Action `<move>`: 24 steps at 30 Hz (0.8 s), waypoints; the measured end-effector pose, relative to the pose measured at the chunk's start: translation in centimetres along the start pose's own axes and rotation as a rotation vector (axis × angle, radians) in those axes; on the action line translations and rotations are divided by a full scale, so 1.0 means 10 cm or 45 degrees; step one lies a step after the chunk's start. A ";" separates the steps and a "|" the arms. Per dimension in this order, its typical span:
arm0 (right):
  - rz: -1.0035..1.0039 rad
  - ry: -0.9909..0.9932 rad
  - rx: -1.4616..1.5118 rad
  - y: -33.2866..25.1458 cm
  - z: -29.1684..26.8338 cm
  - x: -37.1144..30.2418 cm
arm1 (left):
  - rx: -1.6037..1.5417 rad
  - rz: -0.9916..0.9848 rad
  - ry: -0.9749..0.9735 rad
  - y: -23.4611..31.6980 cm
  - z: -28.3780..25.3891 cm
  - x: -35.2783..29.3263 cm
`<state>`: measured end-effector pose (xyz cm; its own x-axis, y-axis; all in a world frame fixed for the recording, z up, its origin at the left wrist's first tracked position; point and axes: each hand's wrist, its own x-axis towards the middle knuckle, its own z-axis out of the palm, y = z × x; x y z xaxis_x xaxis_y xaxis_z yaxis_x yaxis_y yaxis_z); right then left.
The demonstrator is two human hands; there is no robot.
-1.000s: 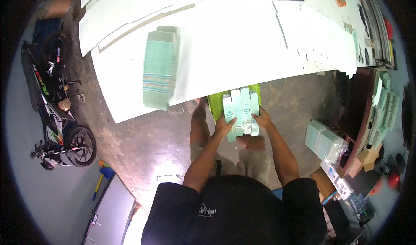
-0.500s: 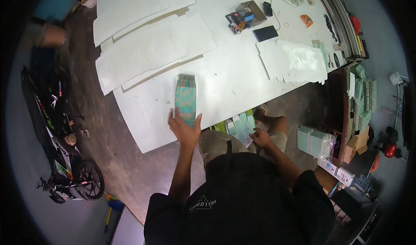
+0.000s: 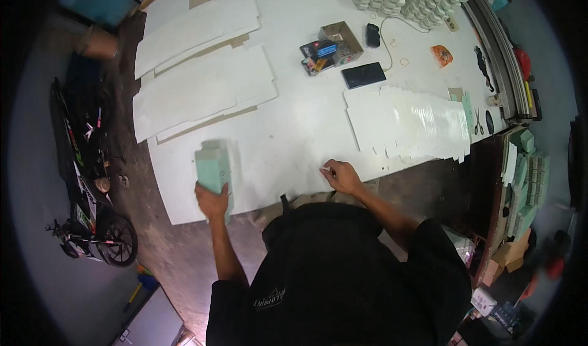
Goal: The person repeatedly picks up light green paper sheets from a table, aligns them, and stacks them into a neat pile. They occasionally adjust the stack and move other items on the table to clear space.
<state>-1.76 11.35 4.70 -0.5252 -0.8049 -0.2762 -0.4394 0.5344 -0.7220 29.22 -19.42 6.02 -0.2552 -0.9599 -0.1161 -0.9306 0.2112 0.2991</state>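
left hand [image 3: 212, 201]: covers the near end of the pale green stack [image 3: 213, 165], which is motion-blurred
right hand [image 3: 340, 176]: fingertips too small to tell what they pinch
motorcycle [image 3: 86, 180]: front lost in the dark rim
small box [image 3: 339, 41]: contents too small to tell

Left hand [image 3: 212, 200] now grips the green stack [image 3: 213, 165] on the surface [image 3: 294, 131] — right hand [image 3: 340, 176] has dropped its boxes, resting at the edge.

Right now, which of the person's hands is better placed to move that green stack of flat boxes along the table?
Probably the left. The left hand already grips the near end of the green stack at the table's front edge. The right hand rests apart on bare tabletop, well to the stack's right.
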 end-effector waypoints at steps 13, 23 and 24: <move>-0.445 0.689 -0.161 0.67 0.46 0.10 | 0.019 -0.025 0.271 -0.35 0.12 0.12; -0.438 0.772 -0.291 0.67 0.52 0.19 | 0.135 -0.072 0.297 -0.33 0.12 0.19; -0.435 0.771 -0.298 0.66 0.51 0.19 | 0.135 -0.072 0.303 -0.32 0.12 0.19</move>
<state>-1.94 12.04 -3.87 -0.6117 -0.6893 0.3883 -0.7596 0.3745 -0.5317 31.39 -21.73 3.73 -0.1449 -0.9844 0.1002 -0.9671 0.1623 0.1961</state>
